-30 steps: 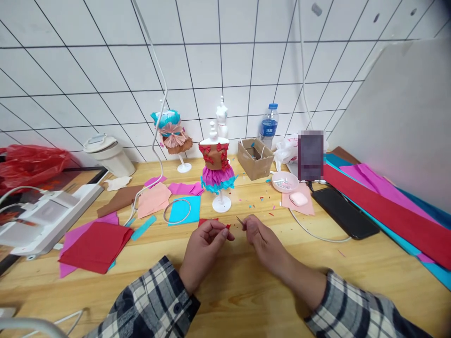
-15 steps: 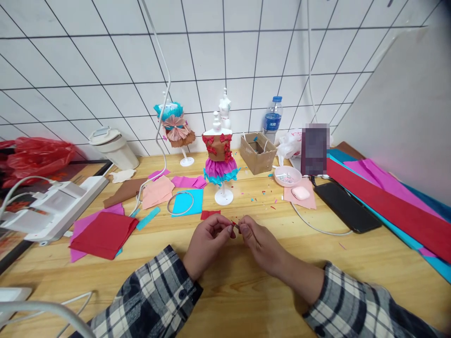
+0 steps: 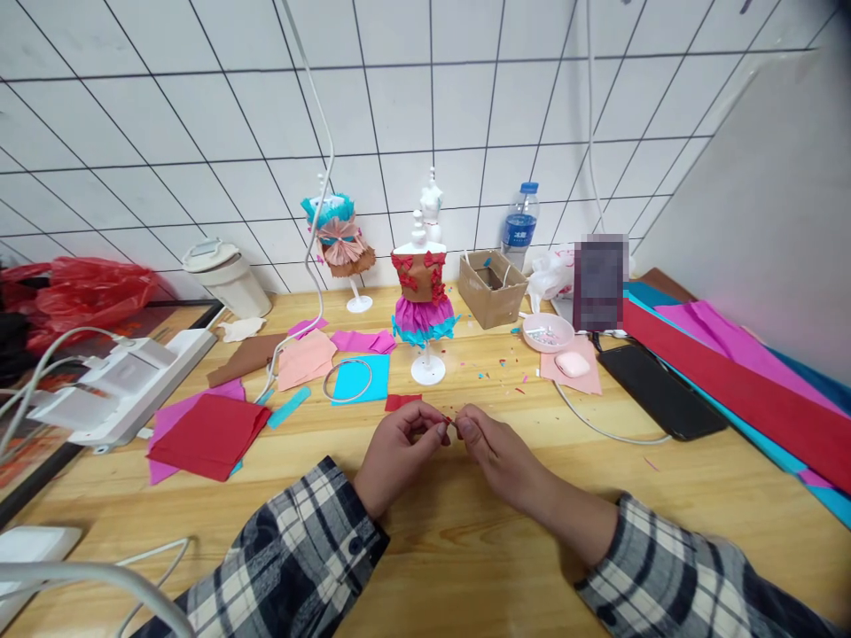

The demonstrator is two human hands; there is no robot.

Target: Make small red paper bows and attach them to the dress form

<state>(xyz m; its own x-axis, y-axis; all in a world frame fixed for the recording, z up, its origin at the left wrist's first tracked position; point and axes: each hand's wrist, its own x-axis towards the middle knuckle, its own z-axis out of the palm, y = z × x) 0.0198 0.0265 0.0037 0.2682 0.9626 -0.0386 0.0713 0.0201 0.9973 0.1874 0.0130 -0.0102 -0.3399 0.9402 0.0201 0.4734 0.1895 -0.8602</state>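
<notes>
The hands have come together: the left hand [image 3: 407,447] pinches a small red piece [image 3: 448,419] at its fingertips, and the right hand [image 3: 497,450] pinches a thin tool [image 3: 454,424], mostly hidden, beside it. Probably both now work on this piece, before the dressed mannequin [image 3: 424,279].
</notes>
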